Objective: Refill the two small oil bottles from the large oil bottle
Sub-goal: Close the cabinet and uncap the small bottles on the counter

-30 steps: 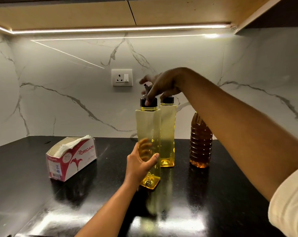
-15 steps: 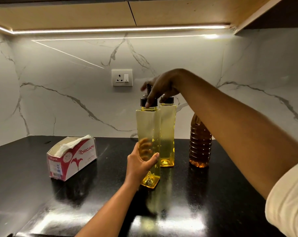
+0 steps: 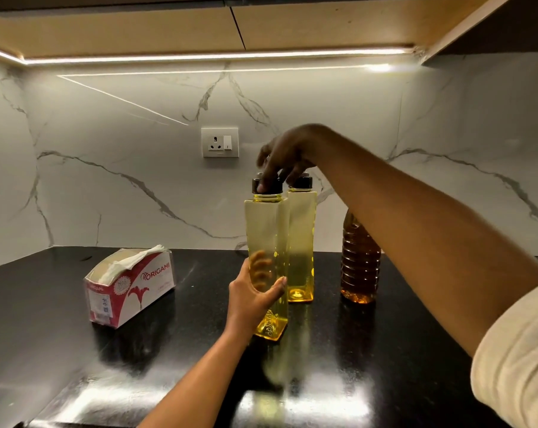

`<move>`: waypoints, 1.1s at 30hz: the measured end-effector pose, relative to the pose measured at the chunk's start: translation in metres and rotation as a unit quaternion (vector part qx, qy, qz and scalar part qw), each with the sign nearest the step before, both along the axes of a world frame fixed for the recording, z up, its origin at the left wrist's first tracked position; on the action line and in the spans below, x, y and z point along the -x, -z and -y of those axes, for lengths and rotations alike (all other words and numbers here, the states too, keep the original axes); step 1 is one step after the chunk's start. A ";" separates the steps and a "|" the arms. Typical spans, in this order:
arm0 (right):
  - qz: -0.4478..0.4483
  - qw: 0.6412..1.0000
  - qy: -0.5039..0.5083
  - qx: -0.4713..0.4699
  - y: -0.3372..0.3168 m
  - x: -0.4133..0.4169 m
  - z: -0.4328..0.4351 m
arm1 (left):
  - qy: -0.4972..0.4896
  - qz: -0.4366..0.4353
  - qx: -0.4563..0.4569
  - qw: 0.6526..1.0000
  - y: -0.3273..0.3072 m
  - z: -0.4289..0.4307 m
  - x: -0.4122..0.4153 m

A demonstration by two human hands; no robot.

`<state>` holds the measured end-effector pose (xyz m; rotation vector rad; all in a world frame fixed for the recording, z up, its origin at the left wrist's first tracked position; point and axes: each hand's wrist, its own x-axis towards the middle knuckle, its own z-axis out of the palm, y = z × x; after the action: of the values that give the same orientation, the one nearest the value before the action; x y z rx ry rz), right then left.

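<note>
Two tall square yellow bottles with black caps stand on the black counter. My left hand (image 3: pixel 255 293) grips the lower body of the nearer yellow bottle (image 3: pixel 267 230). My right hand (image 3: pixel 287 157) reaches over from the right, its fingers curled round that bottle's black cap (image 3: pixel 267 185). The second yellow bottle (image 3: pixel 301 239) stands just behind and to the right, touching or nearly touching the first. The large ribbed bottle of amber oil (image 3: pixel 360 267) stands further right; my right forearm hides its top.
A red and white tissue box (image 3: pixel 128 285) lies on the counter (image 3: pixel 45 319) to the left. A marble wall with a socket (image 3: pixel 220 142) rises behind the bottles. A cabinet with a light strip hangs overhead.
My right hand's fingers have settled lower round the near bottle's cap, and the spout piece seen sticking up earlier is now covered. My left hand and the bottles have stayed put.
</note>
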<state>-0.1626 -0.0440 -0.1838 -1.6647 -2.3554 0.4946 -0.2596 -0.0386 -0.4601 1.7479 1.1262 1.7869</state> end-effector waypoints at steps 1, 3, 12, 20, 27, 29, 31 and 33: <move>-0.037 0.999 -0.015 0.025 -0.002 -0.004 0.003 | -0.002 -0.001 0.001 1.000 0.000 0.000 0.000; -0.091 0.995 -0.027 0.032 -0.004 -0.010 0.002 | -0.004 -0.001 0.003 1.000 0.001 -0.001 0.001; 0.015 0.998 0.047 -0.037 0.002 0.008 -0.007 | -0.001 0.000 0.004 1.000 0.001 0.000 0.001; -0.046 0.998 0.036 0.000 -0.007 -0.002 0.002 | -0.002 -0.003 0.006 1.000 0.001 -0.001 0.001; 0.058 0.997 0.044 -0.034 0.004 0.016 -0.007 | -0.006 0.007 0.012 1.000 0.000 0.000 0.000; 0.044 0.999 0.030 -0.004 -0.001 0.012 -0.007 | -0.004 0.003 0.012 1.000 0.001 0.000 0.000; 0.014 1.000 0.005 0.019 -0.003 0.008 -0.005 | -0.006 0.000 0.013 1.000 0.001 -0.001 0.000; -0.012 0.999 -0.020 0.032 -0.004 0.003 -0.006 | -0.011 -0.003 0.013 1.000 0.002 -0.002 0.000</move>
<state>-0.1660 -0.0383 -0.1798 -1.6308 -2.3850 0.5988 -0.2594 -0.0362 -0.4620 1.7334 1.1698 1.7733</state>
